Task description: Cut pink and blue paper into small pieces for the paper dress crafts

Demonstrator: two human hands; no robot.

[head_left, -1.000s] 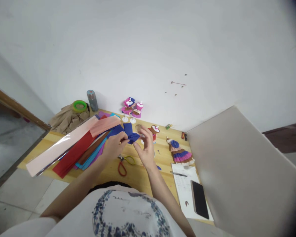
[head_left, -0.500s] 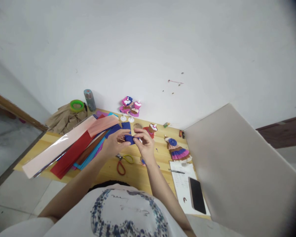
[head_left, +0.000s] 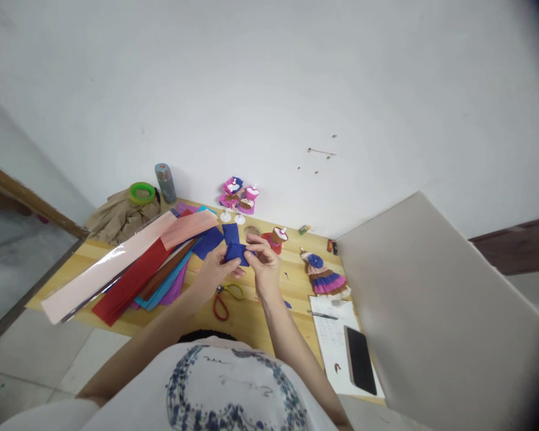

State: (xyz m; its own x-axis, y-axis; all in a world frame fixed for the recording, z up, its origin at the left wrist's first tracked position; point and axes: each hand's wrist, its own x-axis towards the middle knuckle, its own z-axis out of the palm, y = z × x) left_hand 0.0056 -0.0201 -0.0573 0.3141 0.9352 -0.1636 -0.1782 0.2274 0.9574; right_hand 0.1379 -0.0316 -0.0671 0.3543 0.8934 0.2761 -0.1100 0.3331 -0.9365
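While above the table (head_left: pixel 247 311), left hand (head_left: pixel 212 268) and right hand (head_left: pixel 266 263) with fingers (head_left: pixel 232 264) narrow on blue paper (head_left: pixel 236 251).

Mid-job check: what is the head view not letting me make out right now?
All in the head view:
- Held blue paper: its side edges, covered by the left hand and right hand.
- Scissors: blade tips, hidden behind the left hand.
- White sheet: its marks, too small and blurred to read.
- Shirt: lower part, cut off by the bottom edge.
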